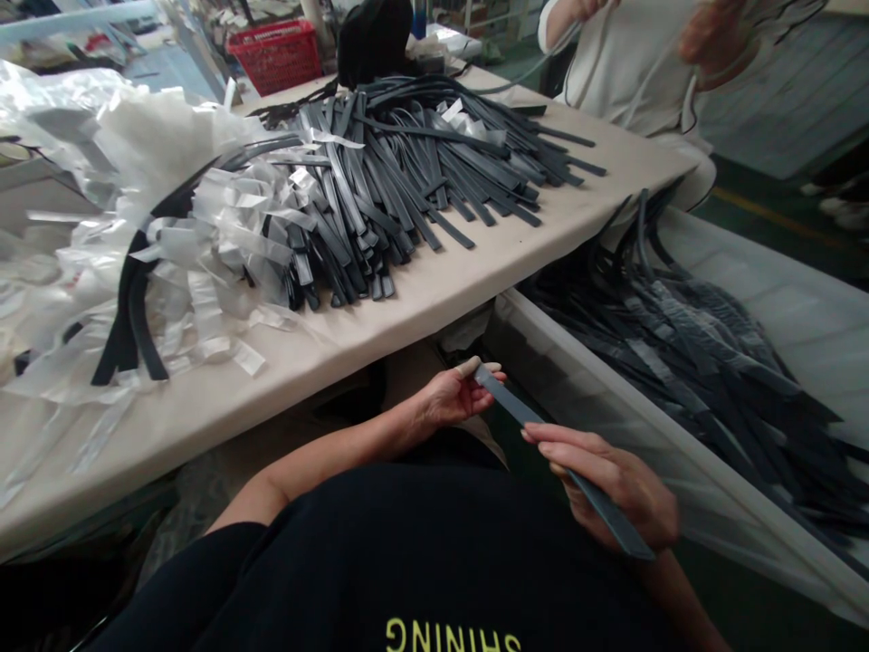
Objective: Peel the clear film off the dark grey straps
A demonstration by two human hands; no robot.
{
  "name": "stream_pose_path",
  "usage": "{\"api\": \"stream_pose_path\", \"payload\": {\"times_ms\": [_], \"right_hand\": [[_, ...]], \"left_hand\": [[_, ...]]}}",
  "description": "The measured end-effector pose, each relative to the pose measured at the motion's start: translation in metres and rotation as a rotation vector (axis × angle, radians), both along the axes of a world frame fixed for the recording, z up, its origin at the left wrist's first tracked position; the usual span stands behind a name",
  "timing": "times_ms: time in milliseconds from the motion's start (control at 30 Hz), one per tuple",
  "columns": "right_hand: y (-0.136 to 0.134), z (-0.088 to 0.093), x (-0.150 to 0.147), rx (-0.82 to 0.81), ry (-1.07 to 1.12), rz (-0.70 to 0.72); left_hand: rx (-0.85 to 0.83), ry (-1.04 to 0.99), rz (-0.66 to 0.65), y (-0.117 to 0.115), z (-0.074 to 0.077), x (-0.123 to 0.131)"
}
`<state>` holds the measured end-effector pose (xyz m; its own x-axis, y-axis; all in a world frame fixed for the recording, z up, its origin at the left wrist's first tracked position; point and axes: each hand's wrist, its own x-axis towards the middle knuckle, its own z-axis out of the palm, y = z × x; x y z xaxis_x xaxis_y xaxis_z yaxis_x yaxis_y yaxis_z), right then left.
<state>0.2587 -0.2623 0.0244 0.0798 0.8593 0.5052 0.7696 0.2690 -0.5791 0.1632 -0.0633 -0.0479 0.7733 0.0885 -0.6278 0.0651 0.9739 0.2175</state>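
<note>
A flat dark grey strip [522,412] lies across both my hands, low over my lap below the table edge. My left hand [453,397] pinches its far end between thumb and fingertips. My right hand [615,484] is closed round the strip's near half, whose end sticks out past my wrist. A big pile of similar dark strips [400,172] lies on the beige table [434,290], some with clear plastic sleeves. More dark strips [685,344] fill a clear-sided bin to my right.
Loose clear plastic wrappers [204,254] and crumpled bags [81,127] cover the table's left part. A person in white [631,63] stands at the far right end of the table. A red basket [275,54] sits beyond the table.
</note>
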Motion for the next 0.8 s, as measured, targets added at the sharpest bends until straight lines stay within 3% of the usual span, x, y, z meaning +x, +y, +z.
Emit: {"api": "stream_pose_path", "payload": {"times_ms": [133,333,433,633,733,800], "right_hand": [[0.019,-0.015,0.0,-0.004,0.06,0.007],[0.046,-0.058,0.008,0.01,0.173,-0.071],[0.053,-0.064,0.011,0.036,0.226,-0.09],[0.045,-0.03,0.014,0.054,0.06,-0.191],[0.032,-0.009,0.016,-0.022,0.069,-0.128],[0.015,0.003,0.022,-0.152,0.177,-0.04]], "left_hand": [[0.007,-0.039,-0.06,-0.001,0.0,-0.001],[0.049,-0.134,-0.153,-0.007,-0.005,-0.001],[0.074,-0.208,-0.144,-0.012,-0.003,-0.003],[0.002,-0.283,-0.226,-0.015,0.006,-0.001],[0.012,-0.222,-0.195,-0.015,0.004,0.003],[0.009,-0.132,-0.104,-0.012,-0.001,0.005]]}}
